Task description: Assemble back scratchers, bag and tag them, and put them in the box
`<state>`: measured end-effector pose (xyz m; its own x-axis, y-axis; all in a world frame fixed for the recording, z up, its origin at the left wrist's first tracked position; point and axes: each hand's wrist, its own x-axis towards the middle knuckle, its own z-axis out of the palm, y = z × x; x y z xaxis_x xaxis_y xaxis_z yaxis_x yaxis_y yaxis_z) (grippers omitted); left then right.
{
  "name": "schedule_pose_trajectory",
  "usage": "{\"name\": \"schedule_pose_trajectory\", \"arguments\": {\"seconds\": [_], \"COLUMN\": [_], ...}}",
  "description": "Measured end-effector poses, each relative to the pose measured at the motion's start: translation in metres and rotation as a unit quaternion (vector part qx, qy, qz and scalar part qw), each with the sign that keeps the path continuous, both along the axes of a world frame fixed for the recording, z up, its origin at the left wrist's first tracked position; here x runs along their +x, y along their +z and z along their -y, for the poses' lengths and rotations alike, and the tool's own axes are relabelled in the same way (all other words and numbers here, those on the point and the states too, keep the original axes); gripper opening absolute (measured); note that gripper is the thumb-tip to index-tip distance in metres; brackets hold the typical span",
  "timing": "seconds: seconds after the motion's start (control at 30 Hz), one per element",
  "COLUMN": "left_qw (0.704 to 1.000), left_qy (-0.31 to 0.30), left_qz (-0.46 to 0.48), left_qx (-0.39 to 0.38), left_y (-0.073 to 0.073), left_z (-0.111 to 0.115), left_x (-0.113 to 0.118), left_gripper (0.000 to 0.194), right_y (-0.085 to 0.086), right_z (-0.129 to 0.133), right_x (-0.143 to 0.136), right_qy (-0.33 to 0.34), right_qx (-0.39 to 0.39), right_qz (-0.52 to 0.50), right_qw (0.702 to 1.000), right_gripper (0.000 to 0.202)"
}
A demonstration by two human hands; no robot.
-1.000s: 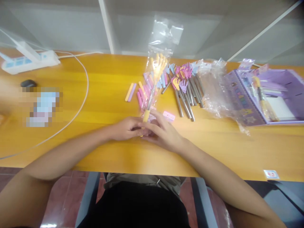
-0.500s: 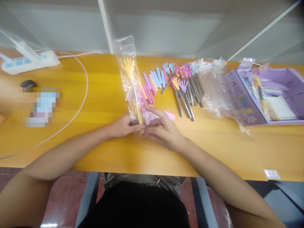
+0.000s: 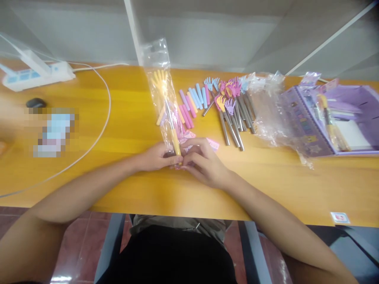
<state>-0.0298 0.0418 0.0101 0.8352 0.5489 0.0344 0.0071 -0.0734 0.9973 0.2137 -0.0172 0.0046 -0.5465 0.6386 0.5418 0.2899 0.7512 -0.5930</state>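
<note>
A yellow back scratcher with a plastic hand-shaped head, metal rod and yellow handle (image 3: 169, 117) is held inside a clear plastic bag (image 3: 158, 59) over the middle of the wooden surface (image 3: 133, 110), head toward the back edge, handle toward the front edge. A second ago it leaned toward the right end, across the short coloured tubes (image 3: 199, 93); now it leans toward the left end, so most of those blue, pink, purple and yellow pieces show clear of it. The left hand (image 3: 156, 157) has its grip closed on the lower handle, thumb on top. The right hand (image 3: 207, 163) no longer crosses over the handle; its fingers curl in just beside the handle's end, and I cannot tell whether that grip pinches the bag or the handle. The work now seems centred on that lower end, with the left hand steadying. A flat pink card (image 3: 212, 144) lies just beyond the right hand. Nearer the back edge are silver-rod scratchers with coloured heads (image 3: 230, 105), then crumpled clear bags (image 3: 268, 110) and, toward the right end, an open purple printed box (image 3: 308, 130).
</note>
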Motion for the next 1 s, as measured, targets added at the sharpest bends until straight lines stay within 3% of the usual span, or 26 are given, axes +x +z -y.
{"name": "schedule_pose_trajectory", "arguments": {"seconds": [0.23,0.37,0.5,0.8,1.0], "left_qw": [0.999,0.995,0.986,0.992,0.988], "left_qy": [-0.032,-0.023,-0.027,-0.034,-0.04], "left_qz": [-0.015,-0.076,-0.121,-0.075,-0.075], "left_qx": [0.027,0.068,0.111,0.096,0.132], "left_y": [0.001,0.002,0.002,0.002,0.004], "left_z": [0.0,0.003,0.004,0.001,0.0], "left_x": [-0.001,-0.003,-0.002,-0.001,0.0], "left_gripper": [0.035,0.043,0.034,0.045,0.053], "right_y": [0.009,0.01,0.007,0.004,0.004], "right_z": [0.003,-0.001,-0.005,-0.009,-0.009], "right_x": [-0.002,-0.001,0.0,-0.001,-0.001], "right_qy": [-0.025,-0.016,-0.007,-0.03,-0.028], "right_qx": [-0.036,-0.024,-0.02,0.004,0.001], "right_qz": [-0.007,0.005,-0.007,-0.02,-0.029], "right_qw": [0.999,1.0,1.0,0.999,0.999], "right_gripper": [0.012,0.011,0.013,0.023,0.027]}}
